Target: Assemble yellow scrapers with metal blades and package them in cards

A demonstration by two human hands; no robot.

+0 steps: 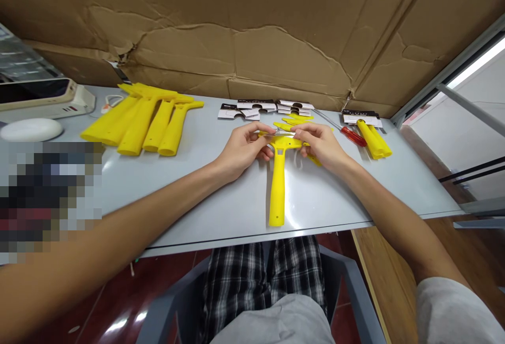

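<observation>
A yellow T-shaped plastic handle (278, 191) lies with its grip toward the table's front edge. At the left end of its crosspiece, my left hand (248, 147) is closed, index finger and thumb pinched together. My right hand (320, 141) closes around the right end, its thumb and fingertips against the crosspiece. A thin shiny metal strip (284, 133) shows between my fingertips along the top; its ends are hidden by the fingers. Just behind lie more yellow plastic pieces (298, 118), partly covered by my hands.
Several yellow handles (132, 128) are piled at left. Printed cards (256, 105) lie at the back. A red screwdriver (353, 136) lies right, beside yellow handles (373, 141) with cards. A white mouse (31, 130) sits far left. Cardboard (276, 54) walls off the back.
</observation>
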